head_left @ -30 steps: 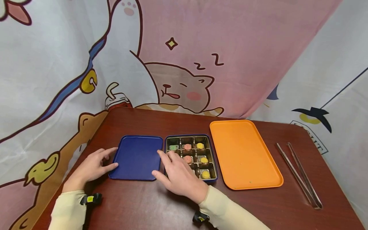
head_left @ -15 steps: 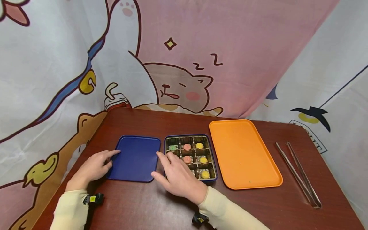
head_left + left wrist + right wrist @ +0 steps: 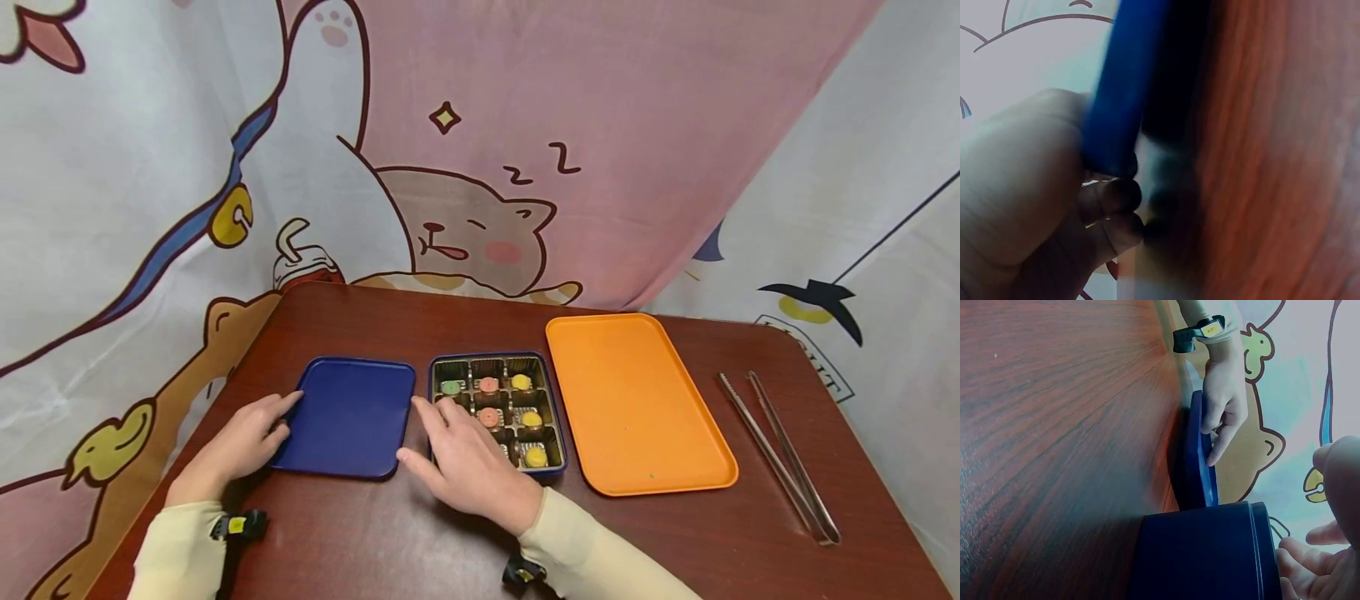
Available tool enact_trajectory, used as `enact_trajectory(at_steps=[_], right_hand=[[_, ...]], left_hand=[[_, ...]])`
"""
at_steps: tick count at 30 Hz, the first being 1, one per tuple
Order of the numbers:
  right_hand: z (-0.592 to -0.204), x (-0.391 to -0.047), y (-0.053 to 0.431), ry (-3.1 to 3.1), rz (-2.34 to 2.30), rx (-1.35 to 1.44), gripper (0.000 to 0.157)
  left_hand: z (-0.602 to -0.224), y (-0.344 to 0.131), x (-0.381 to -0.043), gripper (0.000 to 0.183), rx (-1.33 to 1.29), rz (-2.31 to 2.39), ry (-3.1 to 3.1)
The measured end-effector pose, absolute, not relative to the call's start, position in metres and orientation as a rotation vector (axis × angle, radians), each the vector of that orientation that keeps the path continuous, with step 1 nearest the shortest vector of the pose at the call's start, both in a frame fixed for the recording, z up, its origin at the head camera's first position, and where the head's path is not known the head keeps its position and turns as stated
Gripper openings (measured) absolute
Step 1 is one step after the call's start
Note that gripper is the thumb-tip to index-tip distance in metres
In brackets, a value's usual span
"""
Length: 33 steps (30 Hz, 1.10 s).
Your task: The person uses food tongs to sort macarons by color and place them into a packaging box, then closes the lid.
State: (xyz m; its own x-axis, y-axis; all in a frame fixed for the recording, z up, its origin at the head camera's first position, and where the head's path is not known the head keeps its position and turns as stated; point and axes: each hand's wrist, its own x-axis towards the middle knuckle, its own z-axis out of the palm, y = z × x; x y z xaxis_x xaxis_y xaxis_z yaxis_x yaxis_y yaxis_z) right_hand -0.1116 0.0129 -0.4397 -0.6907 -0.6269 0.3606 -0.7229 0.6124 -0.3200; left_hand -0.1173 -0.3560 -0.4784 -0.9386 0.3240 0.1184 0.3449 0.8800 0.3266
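Note:
A flat square blue lid (image 3: 348,417) lies on the table left of a blue box (image 3: 558,417). My left hand (image 3: 240,437) is at the lid's left edge, index finger on its top, thumb close to the near part. In the left wrist view, other fingers curl in beside the lid's edge (image 3: 1125,94). My right hand (image 3: 472,467) is over the near left of the box, fingers loosely stretched, holding nothing. The box's gold insert holds small round pieces: a green piece (image 3: 451,387), pink (image 3: 488,385) and yellow (image 3: 536,457). My right hand hides some compartments.
An orange tray (image 3: 637,408) lies right of the box, and metal tongs (image 3: 780,458) beyond it near the table's right side. A patterned cloth (image 3: 480,125) hangs behind the brown table (image 3: 360,533).
The blue lid has slid a little left, away from the box, and its gap to the box has widened. My left hand's fingers have shifted on its edge; my right hand has hardly moved.

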Motion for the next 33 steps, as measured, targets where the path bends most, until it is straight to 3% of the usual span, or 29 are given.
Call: enact_trajectory(at_steps=[12,33], right_hand=[[-0.439,-0.113,0.018,-2.666,0.689,1.080,0.069],[-0.440,-0.116,0.018,-2.756,0.761,0.994,0.073]], left_hand=[[-0.476,-0.358,-0.115,0.052,-0.566,-0.514,-2.791],[-0.436,-0.320,-0.104,0.053,-0.670,-0.568,-2.699]])
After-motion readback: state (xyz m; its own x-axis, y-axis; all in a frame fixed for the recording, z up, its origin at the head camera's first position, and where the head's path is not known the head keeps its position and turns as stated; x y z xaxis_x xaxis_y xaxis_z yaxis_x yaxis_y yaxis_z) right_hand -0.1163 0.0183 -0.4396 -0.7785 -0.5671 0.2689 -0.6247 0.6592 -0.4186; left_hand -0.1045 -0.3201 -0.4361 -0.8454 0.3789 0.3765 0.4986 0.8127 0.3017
